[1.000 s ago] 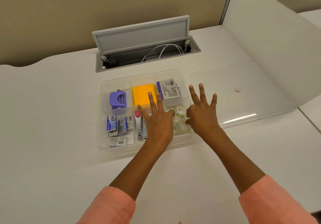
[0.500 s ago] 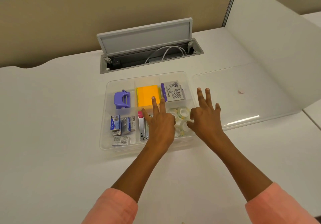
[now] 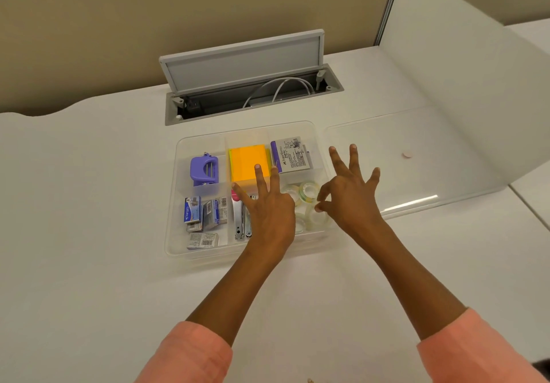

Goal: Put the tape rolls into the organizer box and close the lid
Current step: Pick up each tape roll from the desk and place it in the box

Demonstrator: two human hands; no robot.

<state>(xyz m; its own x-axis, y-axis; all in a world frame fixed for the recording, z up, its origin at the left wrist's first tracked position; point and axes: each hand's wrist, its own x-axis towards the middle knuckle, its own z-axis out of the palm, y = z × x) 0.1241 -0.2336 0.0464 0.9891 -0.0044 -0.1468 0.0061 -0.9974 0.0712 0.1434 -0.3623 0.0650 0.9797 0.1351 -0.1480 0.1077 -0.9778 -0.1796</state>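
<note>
The clear organizer box (image 3: 174, 204) sits on the white desk. Several clear tape rolls (image 3: 308, 193) lie in its front right compartment. My left hand (image 3: 269, 210) hovers over the box's middle with three fingers spread. Its thumb and index finger curl down toward the rolls and are hidden. My right hand (image 3: 352, 196) is at the box's right wall. Its thumb and index finger pinch together at the rim of a clear roll (image 3: 315, 219), and the other fingers fan upward. The clear lid (image 3: 422, 144) lies flat on the desk right of the box.
Other compartments hold a purple hole punch (image 3: 204, 170), orange sticky notes (image 3: 247, 162), a purple-edged packet (image 3: 291, 155), staple boxes (image 3: 202, 213) and nail clippers (image 3: 238, 219). An open cable hatch (image 3: 247, 85) lies behind the box. A frosted divider (image 3: 464, 70) stands at the right.
My right hand has shifted slightly to the right, toward the box's wall, and keeps its pinch. My left hand stays over the middle of the box.
</note>
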